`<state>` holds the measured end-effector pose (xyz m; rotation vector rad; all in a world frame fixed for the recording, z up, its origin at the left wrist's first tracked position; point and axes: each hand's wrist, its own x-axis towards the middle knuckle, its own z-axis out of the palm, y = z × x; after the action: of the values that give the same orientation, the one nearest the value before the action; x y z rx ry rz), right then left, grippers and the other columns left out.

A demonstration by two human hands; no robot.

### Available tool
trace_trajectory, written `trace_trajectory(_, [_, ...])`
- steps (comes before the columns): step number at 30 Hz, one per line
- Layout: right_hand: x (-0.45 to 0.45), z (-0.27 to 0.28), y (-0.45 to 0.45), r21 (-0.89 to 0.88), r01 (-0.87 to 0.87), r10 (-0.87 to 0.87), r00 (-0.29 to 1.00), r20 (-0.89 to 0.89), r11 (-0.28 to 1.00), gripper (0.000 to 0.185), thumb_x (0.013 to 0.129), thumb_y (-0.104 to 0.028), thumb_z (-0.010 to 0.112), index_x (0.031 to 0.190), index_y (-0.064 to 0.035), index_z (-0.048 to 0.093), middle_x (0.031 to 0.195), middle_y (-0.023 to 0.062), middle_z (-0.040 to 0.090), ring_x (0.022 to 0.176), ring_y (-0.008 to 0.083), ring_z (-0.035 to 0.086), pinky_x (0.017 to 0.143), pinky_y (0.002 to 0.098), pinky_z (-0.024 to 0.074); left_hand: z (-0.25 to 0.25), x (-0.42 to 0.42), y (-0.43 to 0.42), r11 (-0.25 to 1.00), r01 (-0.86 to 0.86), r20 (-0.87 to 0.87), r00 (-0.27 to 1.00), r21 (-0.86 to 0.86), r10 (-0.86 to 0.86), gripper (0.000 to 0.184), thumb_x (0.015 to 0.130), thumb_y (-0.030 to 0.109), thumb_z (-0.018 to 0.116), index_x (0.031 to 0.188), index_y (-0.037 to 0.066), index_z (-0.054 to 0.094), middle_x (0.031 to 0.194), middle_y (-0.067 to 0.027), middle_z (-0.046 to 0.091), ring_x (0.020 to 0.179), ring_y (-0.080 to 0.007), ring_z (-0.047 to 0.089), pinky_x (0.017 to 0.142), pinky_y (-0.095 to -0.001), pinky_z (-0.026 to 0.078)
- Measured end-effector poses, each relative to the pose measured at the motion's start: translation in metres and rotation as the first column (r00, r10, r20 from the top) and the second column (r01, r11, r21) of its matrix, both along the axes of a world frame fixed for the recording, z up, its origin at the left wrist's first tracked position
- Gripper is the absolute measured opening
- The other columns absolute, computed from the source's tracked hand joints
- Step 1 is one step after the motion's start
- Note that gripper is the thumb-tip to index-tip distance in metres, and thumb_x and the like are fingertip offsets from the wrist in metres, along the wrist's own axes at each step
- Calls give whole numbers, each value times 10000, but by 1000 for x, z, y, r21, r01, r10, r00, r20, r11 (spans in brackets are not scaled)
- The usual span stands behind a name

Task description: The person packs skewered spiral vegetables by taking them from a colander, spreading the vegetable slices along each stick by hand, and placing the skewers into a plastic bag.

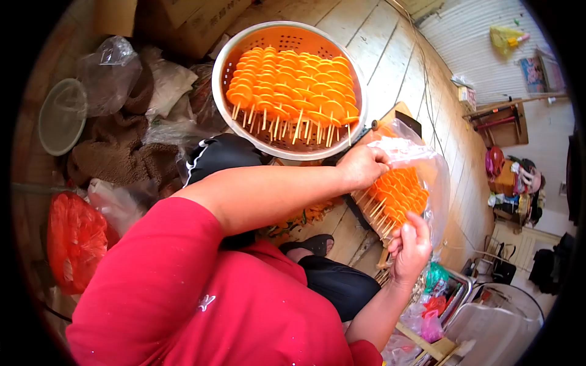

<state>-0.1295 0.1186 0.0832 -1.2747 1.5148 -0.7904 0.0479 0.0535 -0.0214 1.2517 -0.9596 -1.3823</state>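
Head view shows two bare hands at work on a clear plastic bag (439, 174), which lies at 3 o'clock from the middle of the view. Inside it rests a cluster of skewered orange slices (400, 194), packed close, with the bare stick ends pointing toward 8 o'clock. The left hand (364, 166) sits just short of 3 o'clock, its thumb and fingers pinching the bag's edge above the slices. The right hand (412, 247) is at 4 o'clock, fingers curled and thumb near forefinger beside the lower end of the cluster; whether it grips plastic, a stick or neither, I cannot tell.

At 12 o'clock stands a round orange colander (262, 38) with a pale rim and a perforated wall, holding a larger batch of skewers (293, 91) in rows, their sticks pointing mostly toward 6 o'clock. A dark flat blade (408, 124) lies at 2 o'clock, just beside the bag. Orange scraps (305, 218) are scattered on the floor between 5 and 6 o'clock, near a dark sandal (318, 245). A red plastic bag (76, 244) lies between 8 and 9 o'clock, and a brown fleecy cloth (110, 149) between 9 and 10.
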Motion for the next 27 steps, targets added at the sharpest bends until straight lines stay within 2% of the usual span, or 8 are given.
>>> trace_trajectory(3, [91, 31, -14, 9, -296, 295, 955, 40, 955, 254, 863, -58, 543, 1112, -3, 554, 743, 64, 599, 513, 63, 503, 457, 180, 393, -6, -2, 0, 1000, 13, -39, 999, -25, -14, 162, 813, 124, 618, 943, 30, 640, 801, -60, 643, 746, -147, 601, 720, -288, 483])
trace_trajectory(6, [155, 15, -48, -61, -572, 503, 762, -408, 818, 291, 823, -168, 599, 1034, 32, 590, 820, 141, 647, 646, 209, 614, 608, 293, 484, -43, -8, -4, 957, 286, -825, 553, 52, -120, 125, 819, 174, 588, 872, 97, 672, 891, -49, 671, 842, -201, 626, 779, -345, 486])
trace_trajectory(10, [209, -15, -85, 128, -628, 422, 345, -838, 768, 454, 772, -374, 620, 994, 22, 637, 959, 203, 652, 916, 326, 632, 797, 385, 487, -46, -41, -30, 803, 64, -735, 450, 592, 506, 192, 827, 107, 607, 1015, 75, 586, 829, -42, 617, 721, -145, 571, 635, -285, 465])
trace_trajectory(13, [231, -30, -89, 401, -544, 486, 14, -874, 737, 558, 735, -482, 614, 992, 12, 657, 982, 226, 642, 937, 349, 622, 818, 394, 485, -62, -34, -14, 961, -185, -786, 616, -205, -49, 108, 836, 87, 600, 943, 73, 603, 802, -49, 618, 729, -149, 562, 655, -294, 464])
trace_trajectory(15, [240, -37, -85, 453, -519, 505, -48, -862, 725, 561, 728, -496, 618, 982, 2, 668, 1001, 223, 640, 984, 325, 613, 848, 390, 478, -53, -28, -21, 978, 48, -325, 939, -201, -113, 46, 835, 76, 602, 876, 54, 606, 745, -37, 597, 714, -148, 540, 684, -294, 460])
trace_trajectory(23, [231, -50, -92, 331, -502, 405, 43, -913, 799, 477, 696, -378, 628, 934, 34, 666, 948, 218, 654, 881, 308, 651, 785, 366, 507, -85, -51, -32, 978, 41, -105, 992, -206, -64, 62, 813, 82, 608, 845, 30, 596, 712, -25, 577, 709, -138, 531, 697, -283, 456])
trace_trajectory(26, [224, -54, -103, 395, -456, 556, 302, -775, 798, 385, 698, -331, 643, 849, 24, 650, 779, 158, 669, 629, 242, 659, 585, 339, 523, -89, -52, -33, 969, 42, -154, 985, -243, -82, 67, 815, 96, 607, 842, 36, 595, 715, -18, 572, 703, -136, 524, 684, -280, 451])
trace_trajectory(27, [222, -51, -101, 413, -381, 561, 592, -578, 827, 297, 712, -281, 641, 817, -4, 626, 715, 114, 651, 542, 190, 621, 498, 298, 486, -93, -51, -34, 964, 51, -154, 984, -261, -94, 68, 816, 100, 607, 842, 38, 595, 716, -16, 570, 701, -135, 521, 680, -279, 450])
